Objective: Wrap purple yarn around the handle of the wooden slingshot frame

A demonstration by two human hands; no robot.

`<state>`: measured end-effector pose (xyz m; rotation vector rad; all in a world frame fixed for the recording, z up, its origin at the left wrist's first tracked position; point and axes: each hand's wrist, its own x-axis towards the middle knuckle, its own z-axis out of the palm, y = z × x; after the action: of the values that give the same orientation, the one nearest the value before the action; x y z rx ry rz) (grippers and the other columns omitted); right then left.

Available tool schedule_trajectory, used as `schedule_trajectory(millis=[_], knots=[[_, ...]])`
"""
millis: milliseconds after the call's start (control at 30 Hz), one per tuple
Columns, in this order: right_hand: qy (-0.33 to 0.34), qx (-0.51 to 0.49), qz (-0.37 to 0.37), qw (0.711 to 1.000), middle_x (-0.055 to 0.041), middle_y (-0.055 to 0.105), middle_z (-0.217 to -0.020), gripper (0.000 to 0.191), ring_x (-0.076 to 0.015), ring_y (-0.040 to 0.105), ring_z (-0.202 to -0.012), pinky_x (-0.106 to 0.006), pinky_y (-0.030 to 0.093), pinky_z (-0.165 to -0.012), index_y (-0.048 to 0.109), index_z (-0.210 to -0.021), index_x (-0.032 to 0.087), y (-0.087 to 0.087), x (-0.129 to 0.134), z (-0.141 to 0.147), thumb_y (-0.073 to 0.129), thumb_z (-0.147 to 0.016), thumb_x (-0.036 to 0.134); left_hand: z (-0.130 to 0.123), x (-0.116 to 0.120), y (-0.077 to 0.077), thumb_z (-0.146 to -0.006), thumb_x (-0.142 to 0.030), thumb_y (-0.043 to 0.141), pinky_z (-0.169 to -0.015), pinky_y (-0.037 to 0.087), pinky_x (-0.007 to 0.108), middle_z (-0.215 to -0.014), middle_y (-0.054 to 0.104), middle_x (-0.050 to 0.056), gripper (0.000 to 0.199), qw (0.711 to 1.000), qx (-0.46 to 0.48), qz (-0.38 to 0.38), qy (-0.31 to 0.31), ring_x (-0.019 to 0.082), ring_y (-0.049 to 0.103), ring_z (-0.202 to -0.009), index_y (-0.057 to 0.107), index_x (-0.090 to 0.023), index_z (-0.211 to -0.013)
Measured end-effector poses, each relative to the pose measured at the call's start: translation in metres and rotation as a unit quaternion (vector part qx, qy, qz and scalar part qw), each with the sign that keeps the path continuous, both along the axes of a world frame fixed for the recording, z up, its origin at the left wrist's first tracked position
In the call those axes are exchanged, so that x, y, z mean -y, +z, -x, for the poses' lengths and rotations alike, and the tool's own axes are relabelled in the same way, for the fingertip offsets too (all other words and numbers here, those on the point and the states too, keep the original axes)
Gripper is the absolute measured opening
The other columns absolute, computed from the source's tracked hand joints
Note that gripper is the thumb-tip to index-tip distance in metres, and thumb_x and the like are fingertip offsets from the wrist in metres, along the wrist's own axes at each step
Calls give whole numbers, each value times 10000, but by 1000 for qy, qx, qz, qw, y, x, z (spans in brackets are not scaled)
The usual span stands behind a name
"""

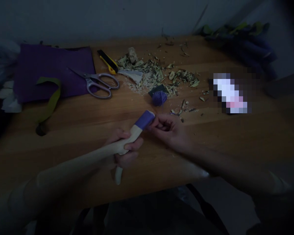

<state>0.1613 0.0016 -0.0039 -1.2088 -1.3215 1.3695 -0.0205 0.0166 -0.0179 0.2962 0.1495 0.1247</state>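
Observation:
My left hand (pixel 131 148) is closed around a pale, peeled branch (pixel 105 150). The branch lies along my left forearm, and a short pale end pokes out below the hand. Purple wrapping (pixel 144 120) covers the branch's upper end, up to its light cut tip. At that end my right hand (pixel 170 129) is closed, thumb and fingers pinched against the side of the wrapping. Whatever is between those fingertips is hidden. Just beyond the tip is a ball of purple thread (pixel 159 98), beside a small dark green piece (pixel 157 89).
Wood shavings (pixel 152 71) are scattered behind the thread. A yellow-black utility knife (pixel 109 62) lies beside them. Scissors (pixel 98 85) rest partly on a purple sheet (pixel 54 70), near a green strip (pixel 54 98). At right are a blurred-out phone-like object (pixel 230 94) and a dark purple bundle (pixel 247 49).

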Motion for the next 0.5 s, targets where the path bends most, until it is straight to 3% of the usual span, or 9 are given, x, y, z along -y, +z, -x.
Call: schedule_trajectory(millis=[300,400,500], knots=[[85,-39,67,993,71,345,-510,306,-53,289,-475,-203,218,-444,523,-625,153,-7,3,6,666,-686,417,0,-3,3,-705,-459,414,-275,149,211,-286,236,-63,309,999,-11,-39,0,61,154,-237,413,-215,-515],[94,-56,53,993,63,365,-546,300,-66,332,-507,-209,277,-480,504,-661,166,-10,4,9,634,-715,431,-1,2,4,-702,-468,401,-261,142,214,-274,223,-61,338,998,-15,-60,3,63,154,-223,391,-218,-475],[98,-62,-9,993,54,394,-581,255,-73,367,-533,-205,322,-502,457,-678,177,-11,9,12,572,-779,380,-1,11,2,-678,-509,452,-242,192,225,-252,238,-50,409,992,-70,-102,39,63,174,-204,395,-220,-394]])
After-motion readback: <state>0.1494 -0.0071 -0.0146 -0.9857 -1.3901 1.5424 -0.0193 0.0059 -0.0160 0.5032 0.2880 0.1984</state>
